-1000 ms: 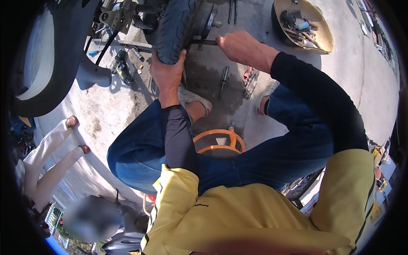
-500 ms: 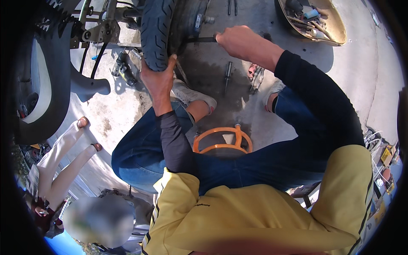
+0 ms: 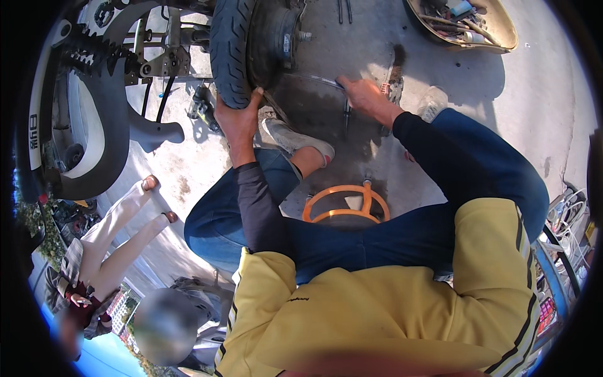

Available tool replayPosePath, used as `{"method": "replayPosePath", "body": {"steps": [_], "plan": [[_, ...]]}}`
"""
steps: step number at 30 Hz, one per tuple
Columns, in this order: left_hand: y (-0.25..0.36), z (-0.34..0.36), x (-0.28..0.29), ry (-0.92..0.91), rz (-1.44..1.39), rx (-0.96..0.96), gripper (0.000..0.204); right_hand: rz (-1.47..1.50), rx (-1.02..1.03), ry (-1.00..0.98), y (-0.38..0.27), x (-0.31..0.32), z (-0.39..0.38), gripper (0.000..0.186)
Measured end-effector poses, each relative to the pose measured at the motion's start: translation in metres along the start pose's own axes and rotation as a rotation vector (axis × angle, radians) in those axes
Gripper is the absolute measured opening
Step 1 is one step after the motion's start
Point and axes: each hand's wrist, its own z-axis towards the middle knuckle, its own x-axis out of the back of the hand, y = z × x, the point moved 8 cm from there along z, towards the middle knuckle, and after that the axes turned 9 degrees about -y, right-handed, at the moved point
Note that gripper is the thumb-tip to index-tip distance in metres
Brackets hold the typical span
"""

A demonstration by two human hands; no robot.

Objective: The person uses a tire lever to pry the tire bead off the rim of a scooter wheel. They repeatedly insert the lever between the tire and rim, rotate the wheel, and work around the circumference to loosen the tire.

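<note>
A black tyre (image 3: 229,53) stands upright on its wheel rim (image 3: 276,41), beside the motorbike frame. My left hand (image 3: 239,122) is closed round the tyre's near edge, the thumb on the rim side and the fingers partly hidden behind the tread. In my right hand (image 3: 365,97) is a slim metal tyre lever (image 3: 317,79), its far end reaching into the gap by the rim, where the tip is hard to see. Below that hand a screwdriver (image 3: 347,112) lies on the ground. Pliers with red on the handles (image 3: 385,89) lie just right of it.
A cream basin (image 3: 507,41) of tools sits at the far right. Between my legs stands an orange-framed stool (image 3: 342,188). A dark tool (image 3: 202,108) lies left of the tyre. Other people are at the lower left, and cables (image 3: 568,213) lie at the right edge.
My right hand has moved right and nearer to me, and the lever's pale length now shows. My left hand stays on the tyre. The whole view has shifted slightly.
</note>
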Motion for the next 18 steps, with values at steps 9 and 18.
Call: {"method": "replayPosePath", "body": {"steps": [9, 18], "plan": [[-0.001, 0.003, -0.002, 0.016, -0.014, -0.062, 0.068, 0.226, -0.084, 0.111, 0.002, -0.076, -0.011, 0.033], [0.060, 0.015, 0.015, -0.105, 0.266, -0.009, 0.067, 0.579, -0.256, 0.148, -0.056, -0.165, -0.025, 0.025]]}}
